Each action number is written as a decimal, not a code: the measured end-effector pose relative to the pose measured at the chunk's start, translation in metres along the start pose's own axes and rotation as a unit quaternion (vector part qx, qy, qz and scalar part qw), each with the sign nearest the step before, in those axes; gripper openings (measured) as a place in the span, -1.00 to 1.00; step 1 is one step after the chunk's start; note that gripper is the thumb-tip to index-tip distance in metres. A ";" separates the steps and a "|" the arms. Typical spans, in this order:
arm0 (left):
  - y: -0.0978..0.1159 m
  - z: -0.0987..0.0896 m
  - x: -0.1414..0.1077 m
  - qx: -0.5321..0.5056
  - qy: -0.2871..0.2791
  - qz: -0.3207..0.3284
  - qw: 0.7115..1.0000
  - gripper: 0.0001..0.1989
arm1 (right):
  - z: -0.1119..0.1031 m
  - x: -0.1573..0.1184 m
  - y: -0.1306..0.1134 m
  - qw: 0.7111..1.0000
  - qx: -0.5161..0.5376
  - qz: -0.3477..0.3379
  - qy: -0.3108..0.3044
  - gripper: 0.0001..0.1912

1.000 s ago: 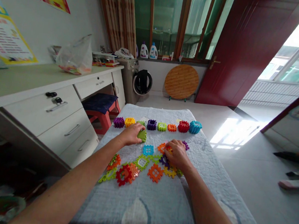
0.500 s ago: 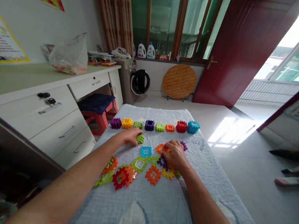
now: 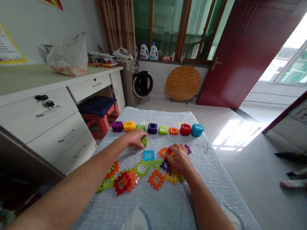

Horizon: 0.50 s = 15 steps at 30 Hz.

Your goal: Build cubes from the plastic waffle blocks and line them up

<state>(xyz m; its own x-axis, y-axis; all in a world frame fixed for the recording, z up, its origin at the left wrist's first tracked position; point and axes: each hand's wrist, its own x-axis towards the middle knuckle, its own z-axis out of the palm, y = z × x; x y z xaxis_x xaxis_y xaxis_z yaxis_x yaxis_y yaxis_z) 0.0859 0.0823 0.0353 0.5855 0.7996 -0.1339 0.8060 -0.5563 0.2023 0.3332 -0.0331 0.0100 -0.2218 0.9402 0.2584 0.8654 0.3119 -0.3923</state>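
Near the far edge of the cloth-covered table (image 3: 171, 213), just before a row of stacks (image 3: 152, 128), the left hand (image 3: 135, 138) pinches a green piece (image 3: 144, 141). The right hand (image 3: 178, 157) partly covers scattered toothed pieces (image 3: 156, 179); its grip cannot be determined.

And the pale blue cloth (image 3: 172, 211) is busy! From the light-blue window tile (image 3: 149, 155) as hub: purple stack (image 3: 117, 126) at ten, dark-violet stack (image 3: 152, 128) at twelve, turquoise stack (image 3: 197, 130) at two, yellow tile (image 3: 172, 177) at four, orange window tile (image 3: 156, 180) at five, red notched tile (image 3: 117, 185) at seven!
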 end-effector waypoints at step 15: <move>0.000 0.005 0.002 0.000 0.002 -0.017 1.000 -0.41 | -0.002 0.000 -0.001 1.000 -0.004 0.001 0.001 -0.82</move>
<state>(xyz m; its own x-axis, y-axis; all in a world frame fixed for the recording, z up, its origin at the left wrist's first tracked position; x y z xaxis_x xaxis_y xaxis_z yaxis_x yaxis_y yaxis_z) 0.0874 0.0823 0.0303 0.5566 0.8195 -0.1365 0.8259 -0.5278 0.1983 0.3337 -0.0336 0.0122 -0.2182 0.9408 0.2596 0.8697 0.3081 -0.3856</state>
